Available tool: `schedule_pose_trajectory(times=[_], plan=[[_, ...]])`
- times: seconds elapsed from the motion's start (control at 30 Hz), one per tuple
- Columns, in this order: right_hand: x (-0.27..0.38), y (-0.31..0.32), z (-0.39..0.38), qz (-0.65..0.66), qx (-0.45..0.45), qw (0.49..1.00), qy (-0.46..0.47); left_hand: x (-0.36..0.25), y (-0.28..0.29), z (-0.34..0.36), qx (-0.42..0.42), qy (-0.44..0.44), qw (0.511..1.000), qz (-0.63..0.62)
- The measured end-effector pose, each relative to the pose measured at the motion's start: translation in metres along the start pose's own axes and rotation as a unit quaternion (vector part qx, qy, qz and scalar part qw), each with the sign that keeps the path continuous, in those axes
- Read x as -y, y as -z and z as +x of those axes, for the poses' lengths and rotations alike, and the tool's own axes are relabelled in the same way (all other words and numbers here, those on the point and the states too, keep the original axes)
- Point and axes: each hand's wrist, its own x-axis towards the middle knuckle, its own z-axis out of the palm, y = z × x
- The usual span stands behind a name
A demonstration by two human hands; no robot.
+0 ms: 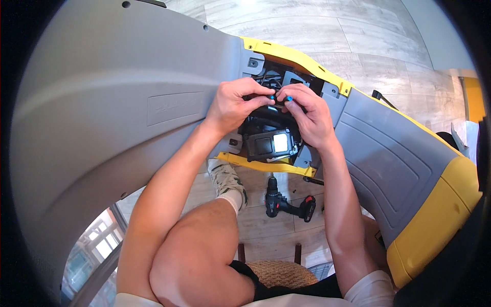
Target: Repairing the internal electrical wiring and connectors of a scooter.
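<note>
My left hand (232,105) is closed in a pinch on a small blue-tipped cable end (272,97). Close beside it, my right hand (311,115) pinches another blue-tipped cable end (289,99); a small gap separates the two blue tips. Both hands are over an open compartment in a grey and yellow scooter body (176,110). Black wires (267,78) show behind the fingers. Nearer to me in the opening sits a black box (262,146) with a white label. The cables' lower runs are hidden by my fingers.
A black cordless drill (279,202) lies on the wood-look floor (266,230) below the opening. Yellow trim (286,53) edges the compartment, and a grey footboard panel (388,158) extends right. A woven stool seat (281,273) is beneath me. My shoe (225,179) is near the scooter.
</note>
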Motion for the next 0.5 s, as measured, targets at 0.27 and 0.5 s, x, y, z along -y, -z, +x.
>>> schedule_pose_trajectory(times=[0.27, 0.5], plan=[[-0.007, 0.007, 0.0, 0.024, 0.074, 0.997, -0.017, -0.008, 0.008, 0.003, 0.051, 0.038, 0.998, 0.003], [-0.012, 0.01, 0.0, 0.077, 0.091, 0.991, -0.06, -0.005, 0.005, 0.002, 0.047, 0.005, 0.996, -0.072]])
